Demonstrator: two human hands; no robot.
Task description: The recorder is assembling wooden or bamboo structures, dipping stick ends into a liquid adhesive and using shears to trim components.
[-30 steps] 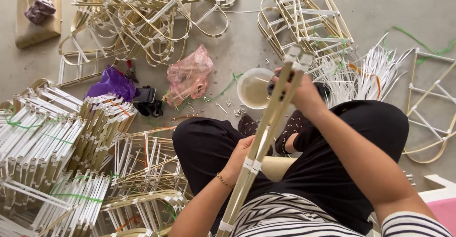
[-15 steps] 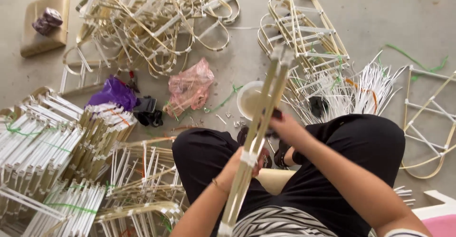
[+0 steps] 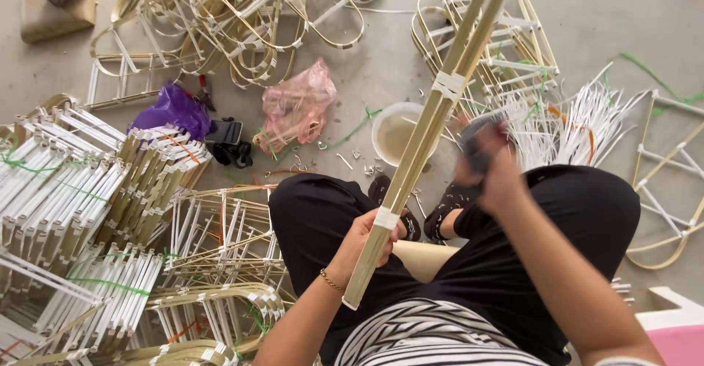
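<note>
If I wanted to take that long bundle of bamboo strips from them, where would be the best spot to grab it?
Probably around the narrow shaft of the bamboo strip bundle, near its middle white tape band, coming from the side. It stands tilted and is slim enough there to wrap fingers round. The left hand already clasps the lower taped end; the blurred right hand is beside it, so the upper half is free.

We saw the left hand (image 3: pixel 364 243) gripping a bundle of bamboo strips (image 3: pixel 433 116) near its lower end, the bundle slanting up to the top of the frame. The right hand (image 3: pixel 490 166), blurred, was raised just right of it, holding something dark. A white bowl (image 3: pixel 394 130) sat on the floor behind the bundle, a pink bag (image 3: pixel 297 105) to its left.
</note>
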